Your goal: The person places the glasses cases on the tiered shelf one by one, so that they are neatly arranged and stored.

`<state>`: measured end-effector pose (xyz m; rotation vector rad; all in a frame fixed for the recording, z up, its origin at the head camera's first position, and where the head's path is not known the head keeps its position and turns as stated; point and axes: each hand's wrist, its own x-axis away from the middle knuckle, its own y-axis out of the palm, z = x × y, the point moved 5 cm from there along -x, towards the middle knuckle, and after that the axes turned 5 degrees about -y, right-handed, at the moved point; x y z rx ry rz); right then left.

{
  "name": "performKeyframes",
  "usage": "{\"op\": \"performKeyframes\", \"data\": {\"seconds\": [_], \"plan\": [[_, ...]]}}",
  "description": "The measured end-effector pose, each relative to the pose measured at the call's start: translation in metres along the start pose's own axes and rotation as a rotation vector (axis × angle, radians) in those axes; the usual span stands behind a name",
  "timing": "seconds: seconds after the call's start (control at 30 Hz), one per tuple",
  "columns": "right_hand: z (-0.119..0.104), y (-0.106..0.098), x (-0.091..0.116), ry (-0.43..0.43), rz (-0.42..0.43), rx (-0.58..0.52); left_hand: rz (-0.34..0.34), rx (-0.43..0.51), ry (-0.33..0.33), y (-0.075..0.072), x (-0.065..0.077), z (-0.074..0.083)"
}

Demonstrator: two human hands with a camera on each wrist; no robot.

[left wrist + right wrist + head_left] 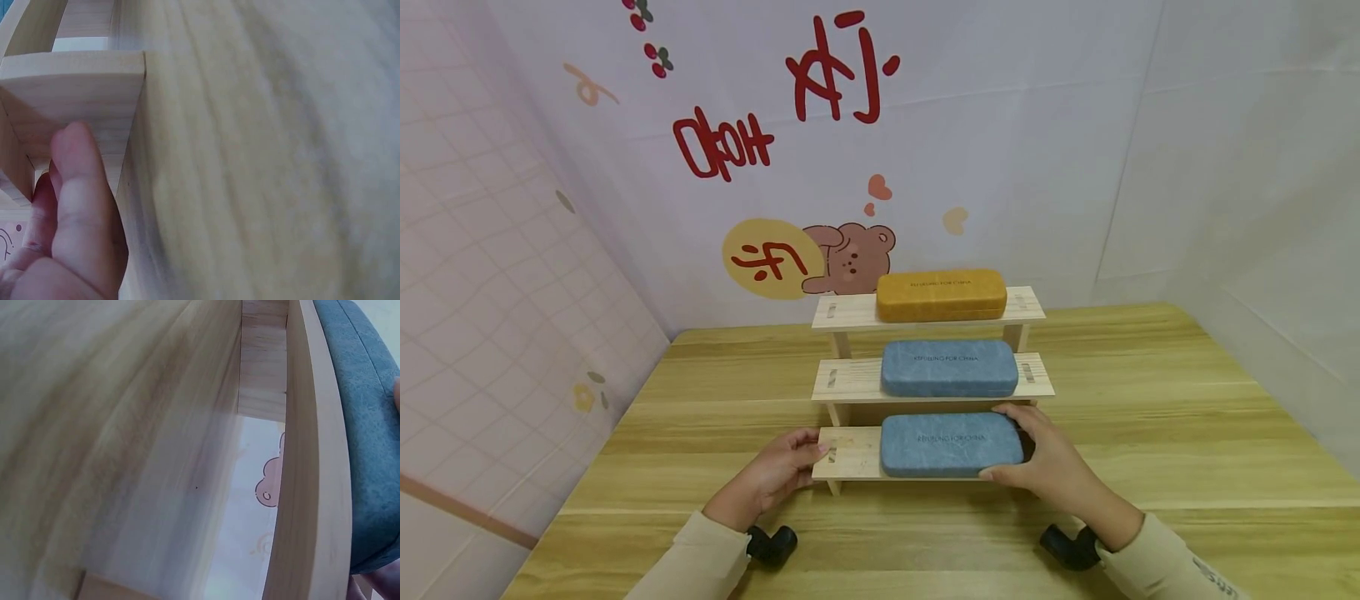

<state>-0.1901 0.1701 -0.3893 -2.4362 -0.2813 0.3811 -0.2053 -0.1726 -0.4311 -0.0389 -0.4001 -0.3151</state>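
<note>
A three-tier wooden display stand (859, 451) stands on the table. My left hand (778, 467) holds the left end of its lowest shelf, thumb on top; in the left wrist view the fingers (78, 206) reach in beneath the board. On that same shelf lies a blue glasses case (951, 446). My right hand (1051, 463) grips the case's right end, with the thumb at the front edge and fingers at the back. The right wrist view shows the blue case's side (375, 437) over the shelf edge (325, 475).
Another blue glasses case (949, 369) lies on the middle shelf, and a yellow one (942, 297) on the top shelf. Behind the wooden table (722, 375) hangs a white cloth (1015, 150) printed with red characters and a bear. A patterned cloth (512, 292) hangs at the left.
</note>
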Motion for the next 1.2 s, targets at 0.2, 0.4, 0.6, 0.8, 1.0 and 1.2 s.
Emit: {"op": "performKeyframes", "data": {"seconds": [0.2,0.4,0.6,0.8,1.0,1.2], "plan": [[-0.003,0.0,0.0,-0.033,-0.013,0.014,0.006,-0.002,0.0,0.0,0.0,0.0],[-0.004,-0.001,0.0,-0.032,-0.02,0.024,0.018,0.001,-0.003,0.001,-0.001,-0.001],[-0.004,-0.002,0.0,-0.047,-0.015,0.035,0.02,-0.004,0.002,0.002,-0.001,0.0],[-0.004,-0.003,0.001,-0.063,-0.012,0.036,0.015,0.003,0.009,0.002,-0.002,0.0],[-0.006,-0.007,0.007,-0.081,-0.014,0.02,0.022,-0.021,0.01,0.002,-0.001,0.0],[-0.009,-0.02,0.02,-0.086,-0.011,0.02,0.024,-0.046,0.007,0.0,0.002,-0.002]]}}
